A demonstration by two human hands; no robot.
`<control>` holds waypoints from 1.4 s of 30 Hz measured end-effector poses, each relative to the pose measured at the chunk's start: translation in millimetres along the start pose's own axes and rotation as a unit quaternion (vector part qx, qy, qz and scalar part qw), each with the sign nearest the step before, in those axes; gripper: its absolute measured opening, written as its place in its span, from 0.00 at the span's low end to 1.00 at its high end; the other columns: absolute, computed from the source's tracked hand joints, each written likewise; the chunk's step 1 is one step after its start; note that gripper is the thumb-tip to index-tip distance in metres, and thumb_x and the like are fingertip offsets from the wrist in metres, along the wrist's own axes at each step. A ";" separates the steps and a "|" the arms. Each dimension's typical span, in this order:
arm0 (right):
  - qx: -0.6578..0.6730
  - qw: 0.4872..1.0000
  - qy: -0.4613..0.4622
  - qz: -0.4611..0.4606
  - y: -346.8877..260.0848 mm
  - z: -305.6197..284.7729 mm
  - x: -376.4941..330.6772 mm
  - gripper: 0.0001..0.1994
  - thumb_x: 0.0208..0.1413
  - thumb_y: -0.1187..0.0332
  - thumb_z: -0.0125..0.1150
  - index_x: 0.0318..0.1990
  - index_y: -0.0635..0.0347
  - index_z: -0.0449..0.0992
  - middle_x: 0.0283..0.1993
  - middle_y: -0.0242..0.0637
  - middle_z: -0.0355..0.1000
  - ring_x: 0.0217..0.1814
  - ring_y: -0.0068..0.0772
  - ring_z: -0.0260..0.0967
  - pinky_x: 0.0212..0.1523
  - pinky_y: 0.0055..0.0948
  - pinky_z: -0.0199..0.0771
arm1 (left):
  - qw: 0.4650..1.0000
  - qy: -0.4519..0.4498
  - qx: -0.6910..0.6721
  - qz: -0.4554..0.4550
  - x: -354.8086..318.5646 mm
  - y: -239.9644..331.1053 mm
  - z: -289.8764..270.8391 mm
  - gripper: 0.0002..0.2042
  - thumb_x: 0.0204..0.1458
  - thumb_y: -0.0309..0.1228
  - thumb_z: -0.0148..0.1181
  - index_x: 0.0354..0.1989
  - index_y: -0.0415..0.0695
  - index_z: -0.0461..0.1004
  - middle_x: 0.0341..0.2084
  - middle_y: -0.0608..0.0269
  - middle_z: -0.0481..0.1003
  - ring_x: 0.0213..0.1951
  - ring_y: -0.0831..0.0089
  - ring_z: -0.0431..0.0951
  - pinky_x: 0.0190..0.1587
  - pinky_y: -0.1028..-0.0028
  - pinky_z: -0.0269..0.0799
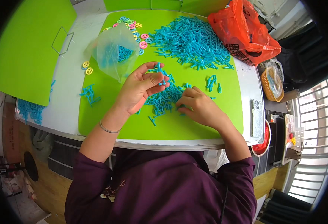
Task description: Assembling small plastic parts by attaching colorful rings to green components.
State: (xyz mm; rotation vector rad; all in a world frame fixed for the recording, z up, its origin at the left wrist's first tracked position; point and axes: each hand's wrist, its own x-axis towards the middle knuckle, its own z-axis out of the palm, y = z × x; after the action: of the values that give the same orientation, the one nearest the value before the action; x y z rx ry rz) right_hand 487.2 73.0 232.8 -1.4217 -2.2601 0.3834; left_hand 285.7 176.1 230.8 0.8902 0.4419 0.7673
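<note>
My left hand (143, 86) is raised over the near pile, with small blue plastic pieces (158, 68) pinched between thumb and fingers. Each piece looks like a short stick with a wider end. At the right edge of the small near pile of blue pieces (163, 99), my right hand (198, 104) reaches down with its fingers curled together. Whatever lies between those fingertips is hidden. Beyond my hands, a large heap of the same blue pieces (193, 41) spreads over the green mat (208, 123).
A translucent plastic bag (111, 41) holding blue pieces stands at the back left, near pastel rings (143, 44). A red plastic bag (242, 33) sits at the back right. A phone (256, 104) rests at the table's right edge. A green board (26, 44) covers the left side.
</note>
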 end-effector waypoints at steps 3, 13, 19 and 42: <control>-0.006 1.000 -0.004 0.015 5.5 0.3 1.6 0.06 0.42 0.75 0.62 0.31 0.60 0.76 0.32 0.38 0.66 0.40 0.41 0.65 0.41 0.34 0.68 | 0.999 -0.017 -0.032 -0.019 -0.7 -0.8 -7.3 0.16 0.52 0.31 0.58 0.49 0.44 0.66 0.34 0.58 0.75 0.35 0.72 0.78 0.36 0.78 0.76; 0.425 0.872 0.057 0.237 20.8 -21.2 6.2 0.07 0.51 0.74 0.61 0.37 0.64 0.75 0.35 0.30 0.73 0.35 0.18 0.70 0.35 0.19 0.70 | 0.994 -0.062 -0.046 -0.074 -3.6 -5.4 -1.3 0.10 0.54 0.31 0.56 0.42 0.42 0.72 0.34 0.61 0.76 0.34 0.72 0.78 0.37 0.76 0.76; 0.565 0.795 0.128 0.177 20.3 -18.1 5.7 0.06 0.48 0.76 0.63 0.36 0.63 0.76 0.35 0.33 0.75 0.35 0.20 0.70 0.37 0.21 0.71 | 0.988 -0.082 0.034 -0.130 -3.8 -11.9 5.9 0.09 0.53 0.32 0.57 0.41 0.43 0.72 0.32 0.65 0.76 0.31 0.76 0.78 0.34 0.77 0.75; 0.689 0.686 0.078 0.221 18.0 3.6 4.1 0.04 0.54 0.74 0.56 0.37 0.58 0.74 0.38 0.32 0.74 0.40 0.26 0.72 0.40 0.25 0.75 | 0.981 -0.066 0.157 -0.093 -5.0 -12.8 10.5 0.08 0.53 0.31 0.57 0.36 0.41 0.72 0.28 0.65 0.76 0.30 0.80 0.76 0.35 0.80 0.73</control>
State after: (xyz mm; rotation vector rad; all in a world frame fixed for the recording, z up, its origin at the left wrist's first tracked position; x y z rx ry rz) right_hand 497.8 84.4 222.5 -0.9333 -0.7944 1.5865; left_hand 294.4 161.7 226.4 1.1682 0.5298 0.4698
